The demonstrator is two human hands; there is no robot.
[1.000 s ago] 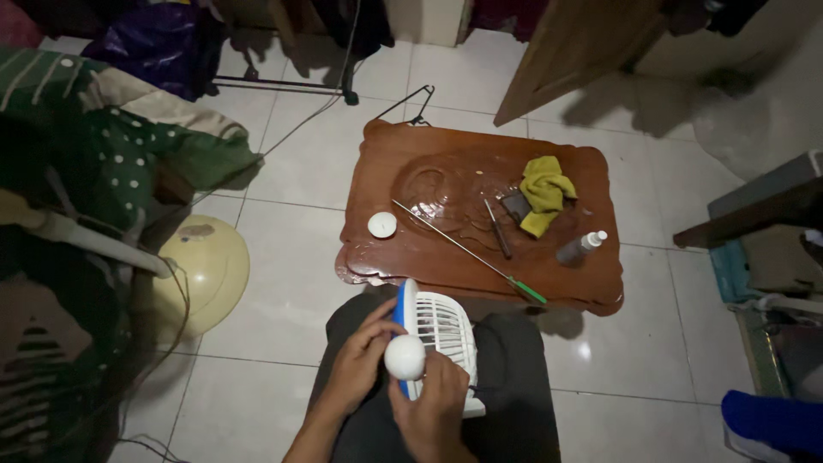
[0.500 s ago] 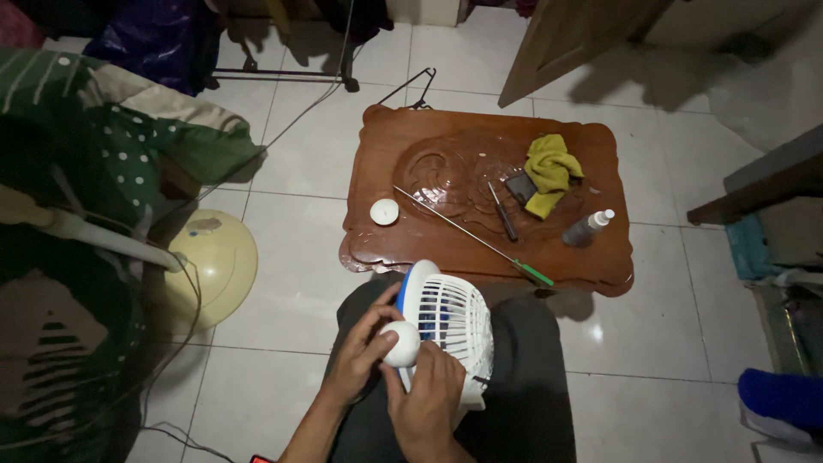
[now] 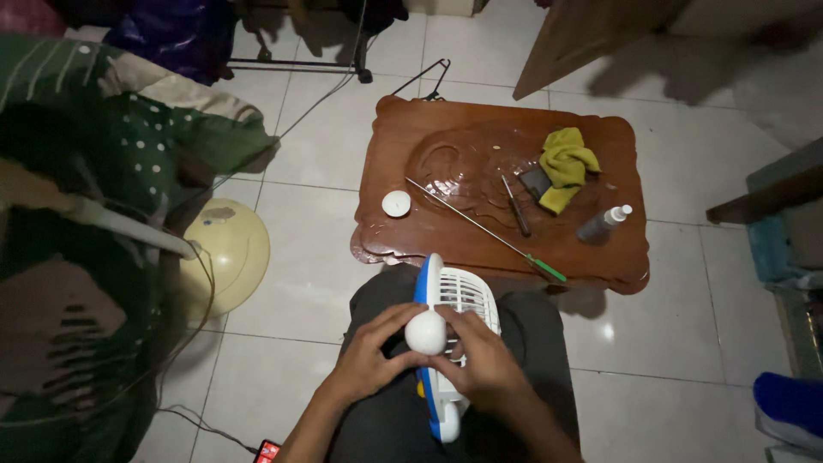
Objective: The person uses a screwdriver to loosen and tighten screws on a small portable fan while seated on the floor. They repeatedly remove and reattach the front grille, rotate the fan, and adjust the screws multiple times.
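A small white fan with a blue rim (image 3: 453,302) rests on my lap, its grille turned to the right. My left hand (image 3: 370,354) grips the round white motor housing (image 3: 426,333) at its back from the left. My right hand (image 3: 482,363) holds the fan body from the right, fingers wrapped near the same housing. Both hands touch the fan.
A carved wooden low table (image 3: 429,163) stands ahead with a long thin screwdriver with a green handle (image 3: 489,230), a shorter screwdriver (image 3: 516,207), a yellow cloth (image 3: 565,168), a small spray bottle (image 3: 602,224) and a white round cap (image 3: 396,203). A cream fan base (image 3: 227,253) lies on the tiled floor at left.
The fan has turned in my hands, so its grille shows more edge-on than half a second ago. My view has shifted a little over the table.
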